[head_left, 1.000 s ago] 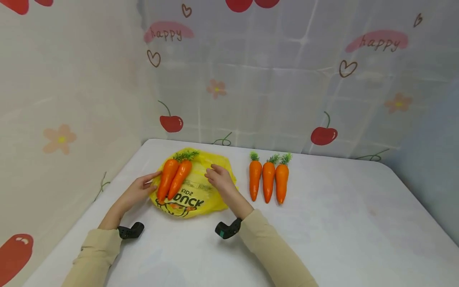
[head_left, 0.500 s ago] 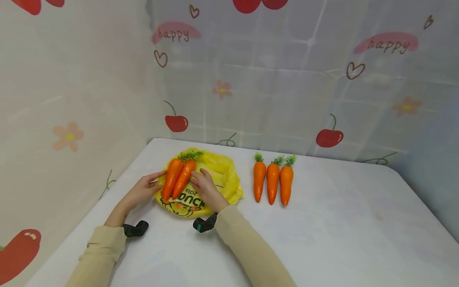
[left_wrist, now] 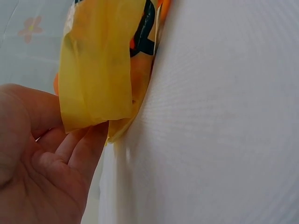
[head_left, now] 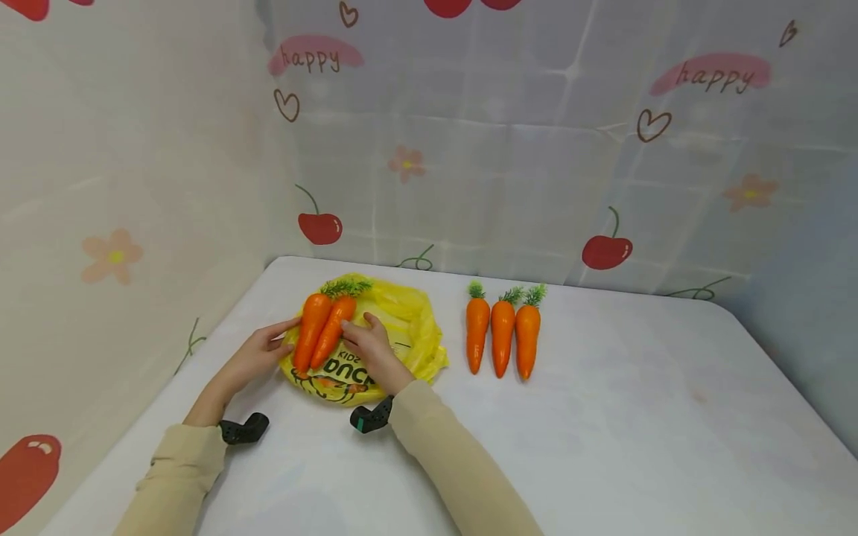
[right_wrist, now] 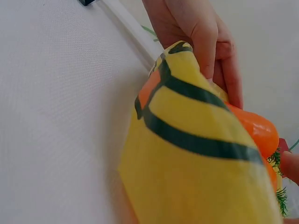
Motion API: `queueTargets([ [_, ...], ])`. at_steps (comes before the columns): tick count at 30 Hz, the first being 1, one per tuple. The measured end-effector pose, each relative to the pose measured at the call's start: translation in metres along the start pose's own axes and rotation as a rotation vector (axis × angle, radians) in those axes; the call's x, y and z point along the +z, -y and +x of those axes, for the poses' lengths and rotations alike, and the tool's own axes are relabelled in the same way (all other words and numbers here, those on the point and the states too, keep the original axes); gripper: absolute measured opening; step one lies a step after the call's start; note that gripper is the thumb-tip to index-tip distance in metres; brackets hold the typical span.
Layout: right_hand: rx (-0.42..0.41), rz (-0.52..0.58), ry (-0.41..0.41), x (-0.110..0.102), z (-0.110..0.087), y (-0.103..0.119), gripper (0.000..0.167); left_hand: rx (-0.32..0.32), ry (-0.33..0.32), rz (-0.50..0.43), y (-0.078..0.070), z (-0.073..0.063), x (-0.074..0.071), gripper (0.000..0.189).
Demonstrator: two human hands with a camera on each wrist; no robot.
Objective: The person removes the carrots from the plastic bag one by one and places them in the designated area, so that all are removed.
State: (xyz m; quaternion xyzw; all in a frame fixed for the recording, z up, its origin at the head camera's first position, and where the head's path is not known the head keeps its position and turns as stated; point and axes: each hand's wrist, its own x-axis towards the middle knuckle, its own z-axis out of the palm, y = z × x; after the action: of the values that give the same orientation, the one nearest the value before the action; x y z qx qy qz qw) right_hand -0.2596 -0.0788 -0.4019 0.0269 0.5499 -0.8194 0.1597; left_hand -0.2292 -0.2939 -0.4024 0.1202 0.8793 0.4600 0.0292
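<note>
A yellow plastic bag with printed lettering lies crumpled on the white table. Two orange carrots with green tops, the left carrot and the right carrot, rest side by side on it. My left hand is at the bag's left side, beside the left carrot. In the left wrist view its thumb and fingers hold the bag's edge, with fingertips hidden behind the plastic. My right hand reaches over the bag, fingertips at the right carrot. The right wrist view shows only some of its fingertips beside the carrots.
To the right of the bag, three more carrots lie in a row on the table. Printed cloth walls stand behind and at the left. Black wrist cameras are strapped to both wrists.
My right hand has moved left from the bag's right part to the right carrot. The bag's right side shows more of its folds. My left hand stays at the left edge.
</note>
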Motion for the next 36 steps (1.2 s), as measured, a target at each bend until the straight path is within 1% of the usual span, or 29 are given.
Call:
queueTargets([
  [5, 0.003, 0.005, -0.007, 0.004, 0.003, 0.001, 0.076, 0.011, -0.002, -0.014, -0.001, 0.000, 0.000, 0.050],
  [10, -0.011, -0.123, -0.028, 0.014, 0.003, 0.002, 0.084, 0.023, -0.003, -0.012, -0.003, -0.001, -0.001, 0.050],
  [12, -0.024, -0.165, -0.041, 0.018, 0.002, 0.001, 0.083, 0.025, -0.002, -0.014, -0.003, -0.001, -0.001, 0.050],
  [18, -0.058, -0.160, -0.084, 0.024, 0.003, -0.001, 0.078, 0.013, 0.004, -0.012, -0.004, -0.002, 0.000, 0.049],
  [21, -0.057, -0.188, -0.099, 0.026, 0.004, -0.001, 0.076, 0.004, 0.003, -0.007, -0.005, -0.002, 0.000, 0.049],
  [25, -0.068, -0.239, -0.138, 0.027, 0.005, -0.001, 0.074, 0.031, -0.006, -0.010, -0.004, -0.003, 0.000, 0.049],
  [29, -0.061, -0.277, -0.163, 0.025, 0.005, -0.004, 0.070, 0.068, 0.000, -0.027, -0.002, -0.002, 0.003, 0.048],
  [31, -0.057, -0.278, -0.166, 0.023, 0.005, -0.005, 0.070, 0.061, 0.000, -0.029, -0.001, -0.001, 0.005, 0.048],
  [36, -0.056, -0.238, -0.163, 0.020, 0.004, -0.006, 0.074, 0.000, -0.008, -0.029, -0.002, -0.002, 0.002, 0.050],
])
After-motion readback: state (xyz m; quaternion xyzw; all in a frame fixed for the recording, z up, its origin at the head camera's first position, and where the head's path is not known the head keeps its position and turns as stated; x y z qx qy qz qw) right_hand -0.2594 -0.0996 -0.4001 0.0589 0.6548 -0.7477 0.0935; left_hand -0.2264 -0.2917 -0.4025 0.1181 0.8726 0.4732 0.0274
